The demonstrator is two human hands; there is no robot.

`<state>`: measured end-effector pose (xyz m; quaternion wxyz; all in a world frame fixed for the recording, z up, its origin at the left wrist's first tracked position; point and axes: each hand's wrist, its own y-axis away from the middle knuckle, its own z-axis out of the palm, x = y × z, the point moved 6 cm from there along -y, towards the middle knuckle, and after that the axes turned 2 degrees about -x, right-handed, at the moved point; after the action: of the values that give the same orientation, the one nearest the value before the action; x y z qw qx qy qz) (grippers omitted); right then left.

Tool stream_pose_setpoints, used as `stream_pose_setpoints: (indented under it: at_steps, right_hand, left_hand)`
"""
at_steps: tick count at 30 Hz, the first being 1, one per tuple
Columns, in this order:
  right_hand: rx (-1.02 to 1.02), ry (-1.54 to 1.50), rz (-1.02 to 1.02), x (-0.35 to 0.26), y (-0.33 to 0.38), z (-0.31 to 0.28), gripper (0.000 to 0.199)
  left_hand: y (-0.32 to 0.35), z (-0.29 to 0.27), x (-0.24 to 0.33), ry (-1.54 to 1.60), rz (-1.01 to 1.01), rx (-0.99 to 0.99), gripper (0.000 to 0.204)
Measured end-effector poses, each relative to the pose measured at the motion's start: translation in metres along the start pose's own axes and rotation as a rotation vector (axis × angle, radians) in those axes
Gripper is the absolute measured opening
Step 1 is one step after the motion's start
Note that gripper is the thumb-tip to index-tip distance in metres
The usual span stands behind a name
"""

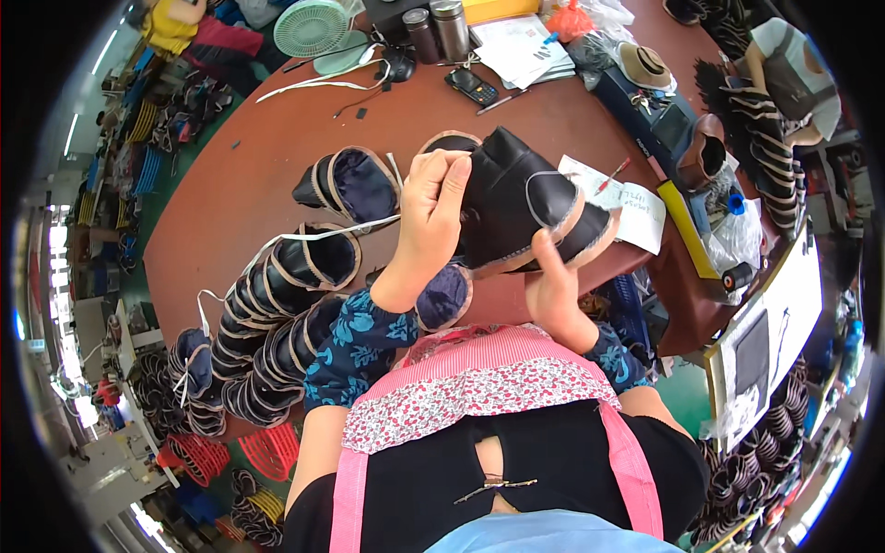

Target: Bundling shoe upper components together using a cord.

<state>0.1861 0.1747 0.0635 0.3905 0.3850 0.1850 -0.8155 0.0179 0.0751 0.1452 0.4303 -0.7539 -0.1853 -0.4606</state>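
Shoe uppers [502, 198] sit raised at the bench's [221, 198] near edge; I see the left hand [431, 214] pinching one side, the right hand [557, 290] thumbing the lower rim, fingers hidden. I'd expect light, supple, slickish leather, best gripped by the rims.

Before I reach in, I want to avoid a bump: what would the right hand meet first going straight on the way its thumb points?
Most likely the black leather upper: it sits directly in front of the right hand, seemingly in contact, though depth there is unclear.
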Motion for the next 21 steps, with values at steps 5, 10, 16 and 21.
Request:
stream_pose_setpoints:
  at_steps: [5, 10, 16, 21]
  right_hand:
    - [-0.163, -0.010, 0.146, 0.010, 0.020, 0.017, 0.057]
    - [-0.209, 0.141, 0.129, 0.013, 0.020, 0.010, 0.059]
    - [-0.126, -0.106, 0.187, -0.001, 0.008, -0.004, 0.067]
    - [-0.224, -0.752, 0.289, 0.023, -0.030, -0.088, 0.050]
  left_hand:
    - [0.005, -0.011, -0.001, 0.051, -0.037, -0.016, 0.024]
    - [0.015, -0.013, -0.010, 0.160, -0.103, -0.021, 0.024]
    - [0.021, -0.014, 0.019, -0.050, 0.106, -0.119, 0.033]
    - [0.048, 0.016, 0.062, -0.105, 0.199, -0.096, 0.132]
